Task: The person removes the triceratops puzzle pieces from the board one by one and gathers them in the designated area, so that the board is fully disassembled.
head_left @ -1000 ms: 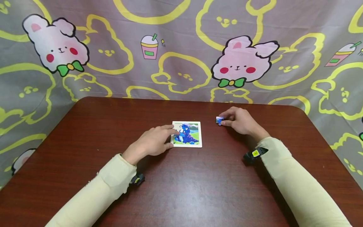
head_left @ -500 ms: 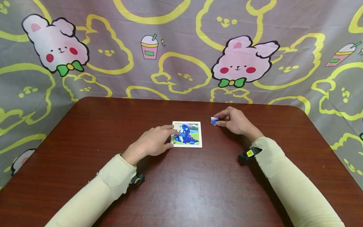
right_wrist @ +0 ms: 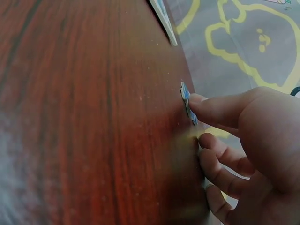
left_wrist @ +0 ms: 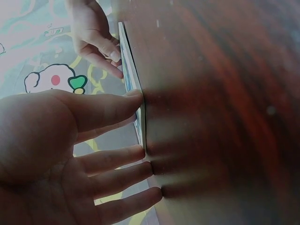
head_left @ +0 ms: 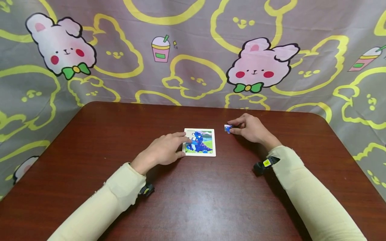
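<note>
A small square jigsaw puzzle [head_left: 206, 140] with a white frame and a blue dinosaur picture lies mid-table. Its upper left part shows a pale bare patch, partly covered by fingers. My left hand [head_left: 164, 149] rests on the puzzle's left side with fingers extended; in the left wrist view the thumb [left_wrist: 108, 110] lies on the near edge of the frame. To the right of the puzzle, my right hand [head_left: 250, 129] pinches a loose blue-and-white puzzle piece [head_left: 227, 128] between thumb and fingers. The right wrist view shows this piece [right_wrist: 186, 101] edge-on, close over the table, under the thumb tip.
The dark red-brown wooden table [head_left: 187, 197] reaches back to a grey curtain [head_left: 193, 40] printed with rabbits and yellow outlines. Both forearms in pale sleeves come in from the front, each with a black wrist strap.
My right hand has slid a little left with the puzzle piece, closer to the puzzle, and then held nearly still. The left hand has stayed on the puzzle.
</note>
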{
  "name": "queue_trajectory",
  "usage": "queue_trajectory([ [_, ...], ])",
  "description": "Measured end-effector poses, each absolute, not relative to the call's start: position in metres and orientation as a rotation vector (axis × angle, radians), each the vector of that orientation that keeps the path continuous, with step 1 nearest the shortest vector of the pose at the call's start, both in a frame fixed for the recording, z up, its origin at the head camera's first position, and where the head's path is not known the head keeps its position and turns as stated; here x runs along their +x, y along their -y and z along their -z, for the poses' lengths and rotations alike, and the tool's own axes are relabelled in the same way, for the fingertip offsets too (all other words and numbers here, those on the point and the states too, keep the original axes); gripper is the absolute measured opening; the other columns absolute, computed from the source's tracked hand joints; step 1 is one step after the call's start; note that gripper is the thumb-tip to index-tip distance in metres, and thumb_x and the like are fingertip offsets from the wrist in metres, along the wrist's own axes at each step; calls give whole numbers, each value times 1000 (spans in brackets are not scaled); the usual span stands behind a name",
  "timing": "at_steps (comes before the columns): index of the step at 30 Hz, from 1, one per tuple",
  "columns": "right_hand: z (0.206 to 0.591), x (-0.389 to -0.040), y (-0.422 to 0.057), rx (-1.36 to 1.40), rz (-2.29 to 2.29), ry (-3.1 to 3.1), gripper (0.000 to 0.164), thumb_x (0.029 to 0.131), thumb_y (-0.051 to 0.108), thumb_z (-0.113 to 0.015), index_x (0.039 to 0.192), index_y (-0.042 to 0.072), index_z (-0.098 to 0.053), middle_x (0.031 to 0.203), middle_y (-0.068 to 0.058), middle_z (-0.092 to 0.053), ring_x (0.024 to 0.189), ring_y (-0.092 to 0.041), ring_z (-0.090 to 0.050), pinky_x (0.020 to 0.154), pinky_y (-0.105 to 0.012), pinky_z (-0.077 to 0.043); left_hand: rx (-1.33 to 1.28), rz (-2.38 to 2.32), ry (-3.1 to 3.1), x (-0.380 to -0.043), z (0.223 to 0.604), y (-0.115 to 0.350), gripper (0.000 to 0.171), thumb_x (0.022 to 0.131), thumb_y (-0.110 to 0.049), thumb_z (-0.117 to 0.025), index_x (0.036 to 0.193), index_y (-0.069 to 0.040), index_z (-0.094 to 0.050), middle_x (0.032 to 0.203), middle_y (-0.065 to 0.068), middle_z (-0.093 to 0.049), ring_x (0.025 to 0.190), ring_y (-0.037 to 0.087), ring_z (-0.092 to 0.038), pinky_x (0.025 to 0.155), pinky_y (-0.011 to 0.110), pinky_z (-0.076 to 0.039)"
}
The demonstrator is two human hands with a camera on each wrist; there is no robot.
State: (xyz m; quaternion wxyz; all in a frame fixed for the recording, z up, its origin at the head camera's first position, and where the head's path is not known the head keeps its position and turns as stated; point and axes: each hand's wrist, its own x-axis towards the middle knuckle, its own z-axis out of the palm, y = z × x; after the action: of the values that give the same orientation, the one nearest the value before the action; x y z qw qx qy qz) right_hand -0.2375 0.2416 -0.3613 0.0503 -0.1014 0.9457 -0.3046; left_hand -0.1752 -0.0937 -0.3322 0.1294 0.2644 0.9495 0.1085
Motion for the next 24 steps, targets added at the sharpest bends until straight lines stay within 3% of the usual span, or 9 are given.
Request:
queue_trajectory([
  [10,358,-239,-244,-324,922,-2892,36,98,24,-78,132,14,-75,117,-13,-71,95,-27,-59,80,-36,-48,764,-306,-2769,-175,332,92,52,102,-30,-73,152,-22,-61,168,12,-44,150,38,-51,115,58,-48],
  [24,351,-236,-219,-346,1076,-2914,38,98,30,-78,132,13,-73,111,-10,-74,95,-26,-61,76,-35,-51,758,-343,-2772,-176,327,90,53,101,-31,-74,152,-24,-60,169,12,-42,152,39,-48,118,60,-45],
])
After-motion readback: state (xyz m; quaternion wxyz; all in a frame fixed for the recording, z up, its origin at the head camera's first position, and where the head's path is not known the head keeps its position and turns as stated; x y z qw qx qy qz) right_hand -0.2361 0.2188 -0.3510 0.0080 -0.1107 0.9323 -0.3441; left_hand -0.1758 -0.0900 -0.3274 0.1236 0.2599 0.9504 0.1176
